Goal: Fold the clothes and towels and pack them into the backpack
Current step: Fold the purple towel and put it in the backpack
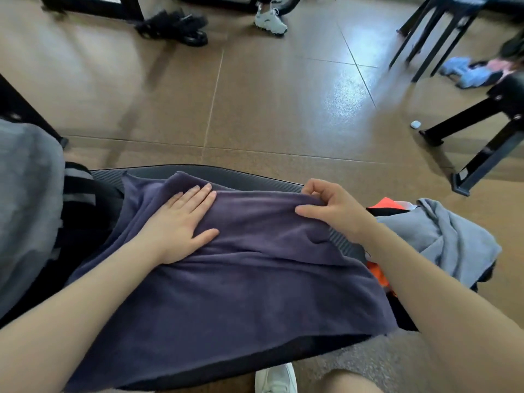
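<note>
A person's left hand (181, 222) presses flat on a purple towel (241, 273) spread over a dark seat (255, 175), while the right hand (334, 208) pinches its far edge just beside.

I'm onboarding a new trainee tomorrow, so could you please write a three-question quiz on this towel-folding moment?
1. True or false: the left hand lies flat on the purple towel.
2. What is the right hand doing? A) pinching the towel's far edge B) holding a shoe C) resting on the floor
3. What colour is the cloth heaped to the right of the towel?

Key: 1 true; 2 A; 3 grey.
</note>
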Tool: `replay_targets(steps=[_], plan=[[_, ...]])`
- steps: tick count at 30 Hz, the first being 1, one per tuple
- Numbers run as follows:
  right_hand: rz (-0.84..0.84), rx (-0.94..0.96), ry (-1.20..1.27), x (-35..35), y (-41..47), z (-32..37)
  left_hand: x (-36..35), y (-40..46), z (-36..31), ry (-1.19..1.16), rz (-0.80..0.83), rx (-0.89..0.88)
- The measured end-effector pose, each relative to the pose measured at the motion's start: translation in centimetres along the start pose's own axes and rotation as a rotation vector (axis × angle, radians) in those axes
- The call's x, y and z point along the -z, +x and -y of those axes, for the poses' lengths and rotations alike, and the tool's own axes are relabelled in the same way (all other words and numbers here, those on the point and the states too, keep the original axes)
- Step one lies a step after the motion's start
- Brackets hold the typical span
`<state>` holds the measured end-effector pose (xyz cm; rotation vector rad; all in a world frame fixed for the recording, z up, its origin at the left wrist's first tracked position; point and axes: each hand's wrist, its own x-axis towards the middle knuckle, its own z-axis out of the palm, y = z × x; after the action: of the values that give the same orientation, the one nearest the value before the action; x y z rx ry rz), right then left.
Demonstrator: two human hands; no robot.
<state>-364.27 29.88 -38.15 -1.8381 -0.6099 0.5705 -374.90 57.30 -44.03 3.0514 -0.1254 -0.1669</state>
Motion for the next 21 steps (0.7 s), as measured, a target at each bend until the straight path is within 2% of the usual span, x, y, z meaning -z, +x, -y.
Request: replay_targets(steps=[4, 7, 13, 16, 18, 19, 21], plan=[[0.054, -0.177, -0.149, 2.1, 2.4, 0.9, 0.3, -0.3, 0.9, 0.013, 0.017, 0.001], [0.098, -0.292, -0.220, 3.0, 3.0, 1.1, 0.3, 0.3, 0.3, -0.025, 0.030, 0.070], [0.276, -0.301, 0.550, 3.3, 0.9, 0.6, 2.0, 4.4, -5.1, -0.179, 0.001, 0.460], [0.238, -0.292, 0.641, 4.8, 0.3, -0.1, 1.4, 6.0, -7.6, -0.232, 0.068, 0.571], [0.197, -0.357, 0.371, 6.4, -0.2, -0.1, 0.4, 6.3, -8.2, -0.165, 0.024, 0.514], [0.195, -0.386, 0.091, 7.2, -0.4, 0.0, 0.1, 6.4, -8.2, -0.137, 0.001, 0.475], [0.157, -0.404, -0.619, 8.9, -0.4, -0.7, 0.0, 6.4, -7.9, -0.117, -0.013, 0.427]])
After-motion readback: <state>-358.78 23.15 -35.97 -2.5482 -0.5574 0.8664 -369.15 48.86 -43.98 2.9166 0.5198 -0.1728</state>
